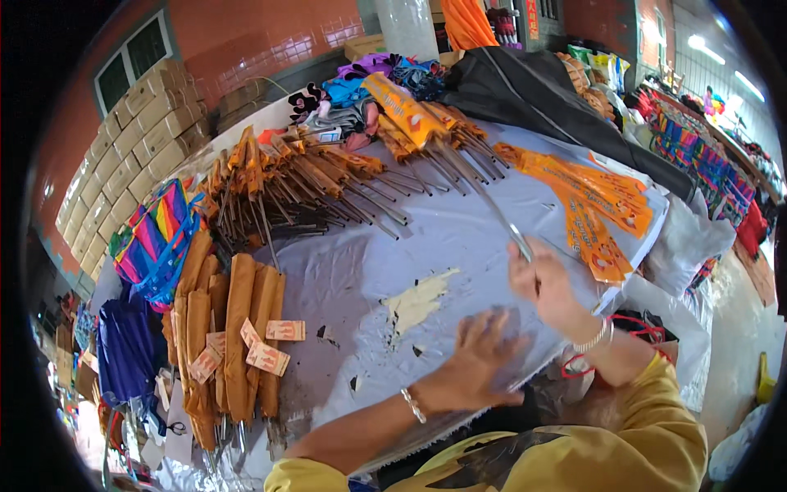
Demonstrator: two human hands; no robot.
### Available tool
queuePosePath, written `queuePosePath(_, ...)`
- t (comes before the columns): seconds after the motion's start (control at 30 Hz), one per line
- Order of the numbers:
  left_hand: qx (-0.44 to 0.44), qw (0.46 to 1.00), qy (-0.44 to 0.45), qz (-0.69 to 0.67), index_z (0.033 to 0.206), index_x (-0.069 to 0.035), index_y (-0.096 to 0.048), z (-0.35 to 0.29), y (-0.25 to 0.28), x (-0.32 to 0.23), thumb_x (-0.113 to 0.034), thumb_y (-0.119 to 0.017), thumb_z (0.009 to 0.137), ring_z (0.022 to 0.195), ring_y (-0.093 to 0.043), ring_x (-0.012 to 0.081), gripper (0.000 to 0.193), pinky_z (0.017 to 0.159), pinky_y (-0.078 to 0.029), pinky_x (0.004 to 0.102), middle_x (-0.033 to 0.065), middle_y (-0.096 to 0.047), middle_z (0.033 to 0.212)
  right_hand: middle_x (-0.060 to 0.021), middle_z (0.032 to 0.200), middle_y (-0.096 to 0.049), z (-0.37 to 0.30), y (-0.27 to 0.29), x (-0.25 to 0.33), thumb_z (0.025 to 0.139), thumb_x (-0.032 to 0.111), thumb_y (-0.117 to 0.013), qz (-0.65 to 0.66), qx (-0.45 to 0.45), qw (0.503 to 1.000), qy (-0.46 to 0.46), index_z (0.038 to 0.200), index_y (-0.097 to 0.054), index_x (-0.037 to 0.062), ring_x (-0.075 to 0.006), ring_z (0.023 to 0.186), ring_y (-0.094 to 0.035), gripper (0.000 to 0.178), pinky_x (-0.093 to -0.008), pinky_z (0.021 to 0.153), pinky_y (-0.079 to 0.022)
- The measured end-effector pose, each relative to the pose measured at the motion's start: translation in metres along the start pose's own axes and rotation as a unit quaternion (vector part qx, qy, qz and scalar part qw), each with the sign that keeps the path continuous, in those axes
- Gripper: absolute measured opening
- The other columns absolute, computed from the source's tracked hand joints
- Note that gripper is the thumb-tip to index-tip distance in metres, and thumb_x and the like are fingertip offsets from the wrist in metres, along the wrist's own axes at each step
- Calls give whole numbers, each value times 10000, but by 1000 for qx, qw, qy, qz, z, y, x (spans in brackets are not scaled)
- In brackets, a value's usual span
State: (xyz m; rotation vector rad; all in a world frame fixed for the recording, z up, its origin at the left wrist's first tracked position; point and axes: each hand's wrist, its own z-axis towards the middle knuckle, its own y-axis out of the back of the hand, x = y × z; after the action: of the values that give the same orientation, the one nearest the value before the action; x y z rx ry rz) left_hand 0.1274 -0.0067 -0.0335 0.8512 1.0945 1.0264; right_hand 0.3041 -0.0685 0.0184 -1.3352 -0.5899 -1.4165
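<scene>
My right hand (545, 283) grips the thin metal shaft of a folded umbrella in an orange sleeve (410, 111), whose orange end lies far back on the grey table cover (352, 279). My left hand (475, 361) rests flat with spread fingers on the cover near the front edge, blurred, holding nothing I can make out. A stack of flat orange sleeves (590, 205) lies to the right of my right hand.
A heap of orange umbrellas with metal shafts (303, 180) lies at the back left. A row of brown wrapped umbrellas with paper tags (229, 336) sits at the left front. Cardboard boxes (131, 139) stack along the wall. Black cloth (541, 98) lies behind.
</scene>
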Motion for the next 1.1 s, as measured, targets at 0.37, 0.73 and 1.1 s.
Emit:
queuePosePath(0.37, 114, 992, 5, -51, 1455, -105, -190, 6, 11, 6, -412, -675, 714, 1358, -32, 502, 938, 997, -91, 715, 286, -68, 1479, 63, 556, -278, 298, 75, -21, 818, 215, -527, -186, 39, 975, -116, 752, -439, 142, -41, 433, -260, 132, -225, 394, -193)
queuePosePath(0.73, 54, 991, 14, -124, 1434, -52, -240, -3, 1, 17, -387, -664, 682, 1373, -3, 479, 926, 997, -48, 719, 306, -47, 1477, -210, 1175, -541, 347, 101, -71, 819, 355, -562, -566, -72, 818, -73, 1263, -426, 0, -348, 1031, -562, 585, -387, 873, -451)
queuePosePath(1.1, -9, 997, -38, -60, 1299, -24, -452, -13, 6, 4, -361, -699, 635, 1339, -210, 432, 785, 969, -180, 696, 273, -275, 1418, -4, 674, -483, 160, 4, -67, 777, 148, -575, -463, 180, 861, -114, 1168, -532, 128, -106, 465, -506, 394, -257, 371, -401)
